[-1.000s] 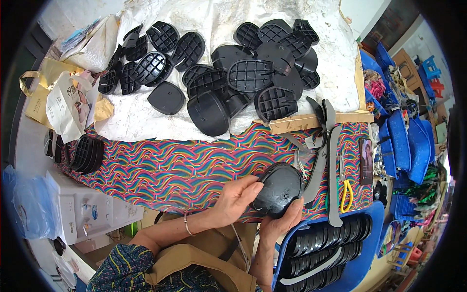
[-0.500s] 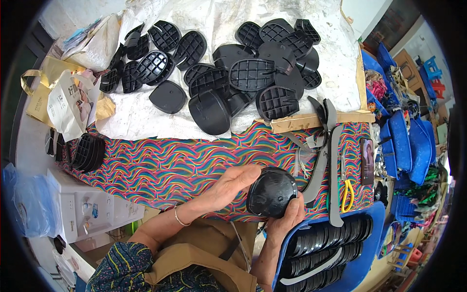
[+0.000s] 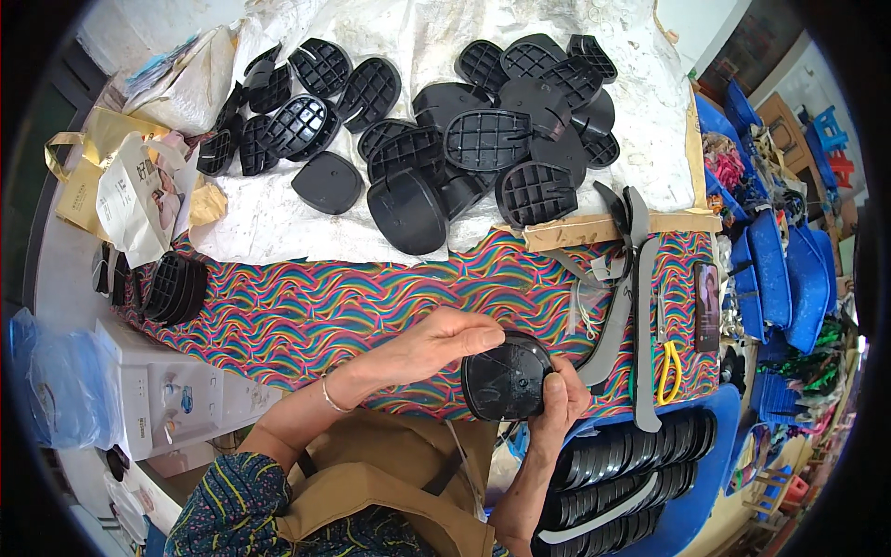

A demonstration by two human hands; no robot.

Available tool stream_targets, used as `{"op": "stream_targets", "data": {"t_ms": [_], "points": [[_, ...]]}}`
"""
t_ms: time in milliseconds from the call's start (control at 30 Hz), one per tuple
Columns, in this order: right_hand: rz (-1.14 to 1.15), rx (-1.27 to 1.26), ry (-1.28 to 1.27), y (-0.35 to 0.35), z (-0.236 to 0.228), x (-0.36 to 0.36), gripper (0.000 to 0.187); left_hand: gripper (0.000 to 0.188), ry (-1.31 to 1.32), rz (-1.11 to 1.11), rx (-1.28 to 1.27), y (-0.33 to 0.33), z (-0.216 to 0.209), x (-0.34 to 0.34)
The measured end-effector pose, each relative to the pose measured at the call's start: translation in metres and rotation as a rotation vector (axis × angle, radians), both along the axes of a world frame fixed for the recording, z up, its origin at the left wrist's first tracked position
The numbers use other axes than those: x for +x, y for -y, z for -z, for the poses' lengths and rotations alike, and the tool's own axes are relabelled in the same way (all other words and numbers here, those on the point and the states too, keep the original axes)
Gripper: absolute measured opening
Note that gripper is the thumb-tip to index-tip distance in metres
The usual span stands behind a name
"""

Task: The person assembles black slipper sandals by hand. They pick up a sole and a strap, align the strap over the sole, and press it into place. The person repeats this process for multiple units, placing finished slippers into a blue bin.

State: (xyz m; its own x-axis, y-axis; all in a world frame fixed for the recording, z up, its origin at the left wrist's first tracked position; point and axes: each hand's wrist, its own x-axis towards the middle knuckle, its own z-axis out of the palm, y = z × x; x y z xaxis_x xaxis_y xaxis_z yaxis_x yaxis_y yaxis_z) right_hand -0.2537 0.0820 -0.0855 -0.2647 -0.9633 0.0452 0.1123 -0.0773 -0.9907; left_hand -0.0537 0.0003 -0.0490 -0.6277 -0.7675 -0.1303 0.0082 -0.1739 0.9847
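I saw the right hand [image 3: 563, 395] pinching a black rounded piece [image 3: 506, 381] by its right rim, thumb on top, above the near edge of the bench [image 3: 334, 306]. The left hand [image 3: 444, 339] met the upper-left rim; I couldn't tell how far its fingers closed. Yellow-handled scissors [image 3: 669, 353] lay by the bench's right edge, a blue tub [image 3: 716, 473] below its near right corner.

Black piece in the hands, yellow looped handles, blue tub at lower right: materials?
Black piece: probably moulded plastic, possibly hard rubber; smooth, semi-gloss, with bright reflections and pale streaks.
Yellow looped handles: likely plastic or plastic-coated; even, opaque colour.
Blue tub: likely plastic; uniform colour and smooth, rounded wall.
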Motion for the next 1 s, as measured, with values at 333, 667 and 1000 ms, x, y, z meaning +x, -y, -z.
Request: {"op": "stream_targets", "data": {"t_ms": [333, 667, 1000], "points": [[-0.076, 0.048, 0.176, -0.001, 0.006, -0.005, 0.042, 0.037, -0.132, 0.163, 0.228, -0.001, -0.015, 0.018], [-0.118, 0.025, -0.011, 0.000, -0.011, 0.005, 0.039, 0.033, -0.138, 0.069, 0.182, -0.001, -0.009, 0.003], [-0.159, 0.035, -0.178, 0.002, -0.016, 0.007, 0.043, 0.035, 0.004, 0.023, 0.164, 0.000, -0.017, 0.001]]}}
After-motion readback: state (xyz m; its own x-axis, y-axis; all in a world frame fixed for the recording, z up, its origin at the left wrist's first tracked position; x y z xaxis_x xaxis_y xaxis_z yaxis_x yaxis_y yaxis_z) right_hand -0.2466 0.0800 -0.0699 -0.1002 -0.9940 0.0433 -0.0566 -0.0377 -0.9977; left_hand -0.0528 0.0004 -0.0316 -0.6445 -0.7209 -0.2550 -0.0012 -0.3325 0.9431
